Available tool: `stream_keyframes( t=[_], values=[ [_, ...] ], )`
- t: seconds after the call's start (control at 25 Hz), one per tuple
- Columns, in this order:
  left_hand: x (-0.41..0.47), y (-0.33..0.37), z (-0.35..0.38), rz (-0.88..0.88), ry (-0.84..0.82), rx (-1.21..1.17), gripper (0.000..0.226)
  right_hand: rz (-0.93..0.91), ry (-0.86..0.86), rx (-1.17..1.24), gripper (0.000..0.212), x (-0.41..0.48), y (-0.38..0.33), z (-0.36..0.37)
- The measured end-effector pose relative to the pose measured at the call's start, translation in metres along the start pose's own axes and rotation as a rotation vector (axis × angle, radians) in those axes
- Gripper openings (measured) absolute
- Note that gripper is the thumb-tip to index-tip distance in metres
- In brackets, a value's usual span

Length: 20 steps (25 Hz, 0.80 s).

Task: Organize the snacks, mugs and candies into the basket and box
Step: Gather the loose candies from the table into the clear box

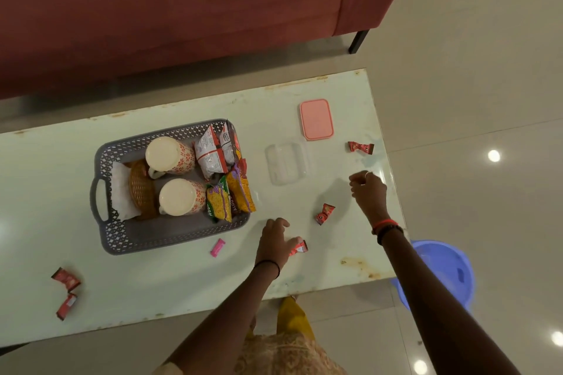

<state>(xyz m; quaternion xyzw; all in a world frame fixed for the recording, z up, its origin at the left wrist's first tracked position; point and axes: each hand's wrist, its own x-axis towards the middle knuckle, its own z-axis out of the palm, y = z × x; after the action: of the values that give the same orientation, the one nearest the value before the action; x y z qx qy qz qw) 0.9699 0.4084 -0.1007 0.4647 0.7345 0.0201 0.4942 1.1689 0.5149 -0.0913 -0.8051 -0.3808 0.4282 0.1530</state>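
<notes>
1. step in hand, as i judge it: gathering loose candies into the clear box (287, 164); pinch the wrapper ends, don't slide them off the near edge.
2. left hand (274, 242) lies spread on the tabletop (182, 280), fingers released, thumb touching a red candy (299, 248) near the near edge.
3. right hand (367, 189) is curled; holding anything, i cannot tell.
4. another candy (324, 213) lies between the hands.

Legible text is limited to the snack packets in the grey perforated plastic basket (122, 234). The yellow packet with green and purple print (218, 201) shows the partial letters "MOO" along its lower edge. The adjacent yellow and purple packet (242, 192) shows "ALOO". Print on the white and red packets (210, 152) is too small to read.
</notes>
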Motion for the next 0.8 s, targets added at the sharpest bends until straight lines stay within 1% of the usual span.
stream_keyframes(
  t=[0.04,0.08,0.16,0.24,0.28,0.36,0.44,0.52,0.64,0.72,0.8],
  values=[
    [-0.001,-0.004,0.002,0.044,-0.033,0.142,0.047,0.011,-0.015,-0.037,0.018,-0.012,0.010,0.005],
    [-0.001,-0.007,0.003,0.086,-0.060,0.270,0.052,0.032,-0.033,-0.062,0.019,-0.022,0.019,0.010],
    [0.000,-0.011,0.007,0.143,-0.089,0.412,0.055,0.071,-0.083,-0.065,0.035,-0.037,0.030,0.023],
    [0.002,-0.012,0.011,0.199,-0.074,0.466,0.045,0.065,-0.117,-0.063,0.047,-0.043,0.034,0.038],
    [0.004,-0.012,0.012,0.225,-0.059,0.478,0.039,0.056,-0.119,-0.065,0.050,-0.044,0.033,0.043],
    [0.010,-0.014,0.014,0.247,-0.054,0.460,0.030,0.052,-0.115,-0.048,0.046,-0.042,0.031,0.052],
    [0.013,-0.015,0.013,0.236,-0.058,0.395,0.026,0.066,-0.103,-0.011,0.036,-0.041,0.030,0.057],
    [0.011,-0.010,0.008,0.184,-0.004,0.222,0.022,0.094,-0.072,-0.009,0.032,-0.043,0.029,0.058],
    [0.010,0.009,-0.005,0.075,0.137,-0.124,0.022,0.112,-0.110,-0.093,0.046,-0.050,0.027,0.055],
    [0.009,0.024,-0.014,0.051,0.192,-0.277,0.024,0.099,-0.175,-0.160,0.055,-0.060,0.028,0.055],
    [0.012,0.039,-0.026,0.050,0.237,-0.375,0.025,0.064,-0.219,-0.226,0.053,-0.070,0.032,0.058]
  ],
)
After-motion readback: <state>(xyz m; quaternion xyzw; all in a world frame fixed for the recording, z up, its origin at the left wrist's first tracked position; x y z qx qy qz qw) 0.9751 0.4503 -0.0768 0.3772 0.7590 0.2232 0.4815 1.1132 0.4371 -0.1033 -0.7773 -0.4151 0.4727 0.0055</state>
